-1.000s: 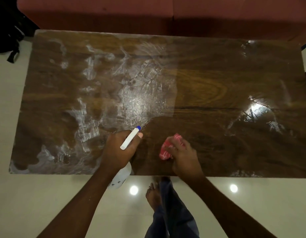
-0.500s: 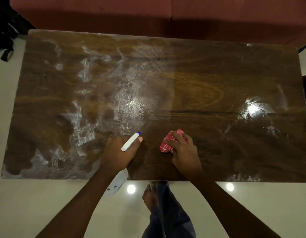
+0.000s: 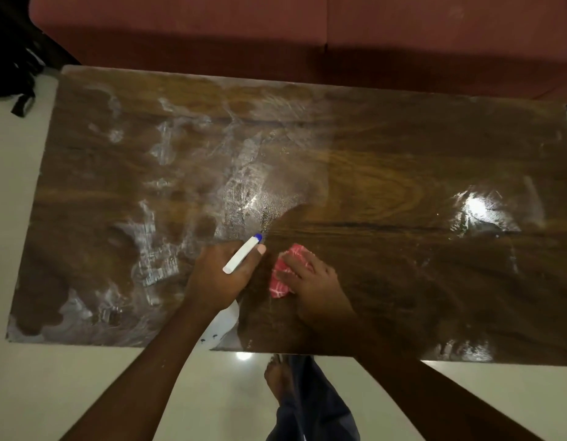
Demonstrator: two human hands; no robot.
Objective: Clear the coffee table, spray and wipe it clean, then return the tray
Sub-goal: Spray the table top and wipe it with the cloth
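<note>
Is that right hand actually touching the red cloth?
Touching. The head view shows the right hand lying over the red cloth, fingers curled across its top, on the table.

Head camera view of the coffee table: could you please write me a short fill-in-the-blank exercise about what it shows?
1. The left hand grips a white spray bottle with a ____ nozzle tip.
2. The right hand holds a red-and-white checked cloth down on the brown wooden coffee table, to the ____ of the bottle.
3. Whitish spray streaks lie mostly on the table's ____ half.

Missing words: blue; right; left.
</note>
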